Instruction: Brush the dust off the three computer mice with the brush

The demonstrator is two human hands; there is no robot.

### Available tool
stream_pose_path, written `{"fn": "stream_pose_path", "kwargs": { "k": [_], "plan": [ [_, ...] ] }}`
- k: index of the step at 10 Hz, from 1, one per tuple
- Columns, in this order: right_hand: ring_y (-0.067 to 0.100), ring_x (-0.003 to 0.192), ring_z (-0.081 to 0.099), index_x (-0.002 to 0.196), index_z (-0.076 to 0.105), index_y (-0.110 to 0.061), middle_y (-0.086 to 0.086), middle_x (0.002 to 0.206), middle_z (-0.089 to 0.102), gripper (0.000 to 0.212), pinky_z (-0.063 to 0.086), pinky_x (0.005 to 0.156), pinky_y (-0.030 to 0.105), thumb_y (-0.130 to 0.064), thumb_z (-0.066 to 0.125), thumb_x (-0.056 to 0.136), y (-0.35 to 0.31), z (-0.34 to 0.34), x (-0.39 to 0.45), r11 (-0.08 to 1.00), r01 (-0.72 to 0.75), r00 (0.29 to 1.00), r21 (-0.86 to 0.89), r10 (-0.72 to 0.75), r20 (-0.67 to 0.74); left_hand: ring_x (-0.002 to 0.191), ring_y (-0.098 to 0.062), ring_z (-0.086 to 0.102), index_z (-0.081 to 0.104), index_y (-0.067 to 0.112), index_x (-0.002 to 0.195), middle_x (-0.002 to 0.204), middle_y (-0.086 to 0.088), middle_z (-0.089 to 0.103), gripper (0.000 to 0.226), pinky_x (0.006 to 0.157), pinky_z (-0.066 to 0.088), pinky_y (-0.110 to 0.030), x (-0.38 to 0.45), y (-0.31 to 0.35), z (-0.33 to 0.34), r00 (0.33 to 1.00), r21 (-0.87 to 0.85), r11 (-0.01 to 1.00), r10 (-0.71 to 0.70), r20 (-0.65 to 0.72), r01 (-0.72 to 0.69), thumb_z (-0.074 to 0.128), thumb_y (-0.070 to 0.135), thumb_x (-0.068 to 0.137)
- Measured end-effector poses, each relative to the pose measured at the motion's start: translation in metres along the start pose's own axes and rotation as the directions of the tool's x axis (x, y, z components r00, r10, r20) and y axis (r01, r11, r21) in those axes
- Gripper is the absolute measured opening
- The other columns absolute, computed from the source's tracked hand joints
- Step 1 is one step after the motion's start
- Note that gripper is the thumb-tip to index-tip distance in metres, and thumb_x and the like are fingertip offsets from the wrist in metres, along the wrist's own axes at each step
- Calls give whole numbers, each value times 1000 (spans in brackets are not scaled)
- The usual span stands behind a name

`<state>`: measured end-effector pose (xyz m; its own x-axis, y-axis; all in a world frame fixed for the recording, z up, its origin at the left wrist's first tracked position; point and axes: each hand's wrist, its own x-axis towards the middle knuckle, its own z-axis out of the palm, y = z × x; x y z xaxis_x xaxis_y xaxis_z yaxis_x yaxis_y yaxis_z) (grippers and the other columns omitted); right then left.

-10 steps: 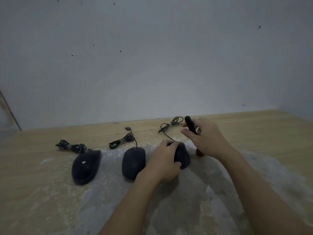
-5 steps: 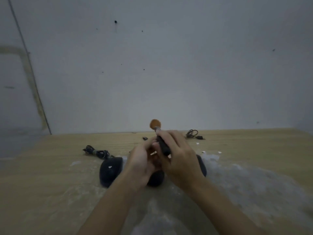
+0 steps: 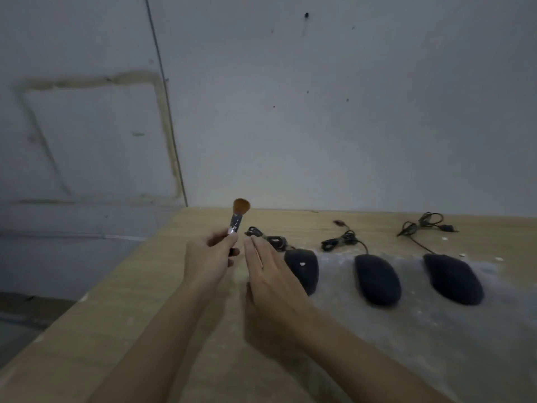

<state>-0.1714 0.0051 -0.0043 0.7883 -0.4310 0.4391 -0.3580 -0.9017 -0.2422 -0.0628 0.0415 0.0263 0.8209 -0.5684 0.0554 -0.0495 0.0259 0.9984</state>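
Three black wired mice lie in a row on a dusty sheet: the left mouse (image 3: 303,267), the middle mouse (image 3: 377,279) and the right mouse (image 3: 453,279). My left hand (image 3: 207,258) grips the brush (image 3: 237,216) by its handle, its brown bristles pointing up, to the left of the mice and above the table. My right hand (image 3: 270,277) is beside it with straight fingers, holding nothing and partly covering the left mouse. A white speck sits on the left mouse.
The wooden table (image 3: 130,315) ends at a left edge with a drop to the floor. Coiled mouse cables (image 3: 343,239) lie behind the mice near the wall. The dusty clear sheet (image 3: 421,330) covers the table's right part.
The brush passed from my right hand to my left hand. Both hands left the mice and moved to the left. The view swung left, so the mice now sit on the right.
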Motion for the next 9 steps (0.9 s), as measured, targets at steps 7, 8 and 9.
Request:
{"fn": "stream_pose_path", "kwargs": {
  "k": [7,8,9],
  "plan": [
    [23,135,25,143,14,-5,10,145,27,56,17,111,26,-12,36,92,-12,54,34,948,-265,960,173,243,140,83,-34,55,50,4,76,90,-20,57,3,62,35,-32,84,-41,-16,969,750,613,128,214,-246,53,4,78],
    [22,127,36,136,30,-6,10,137,38,43,26,105,25,-15,35,95,-15,44,32,931,-271,963,244,257,86,93,-26,50,56,1,104,115,-20,55,24,76,39,-32,74,-37,-17,957,777,563,116,265,-283,53,8,81],
    [19,122,40,131,38,-9,8,133,44,36,28,101,23,-18,34,97,-16,25,22,924,-247,965,292,261,-10,125,-28,42,44,3,133,137,-16,45,51,101,31,-30,58,-32,-18,923,759,531,155,351,-378,53,13,84]
  ]
}}
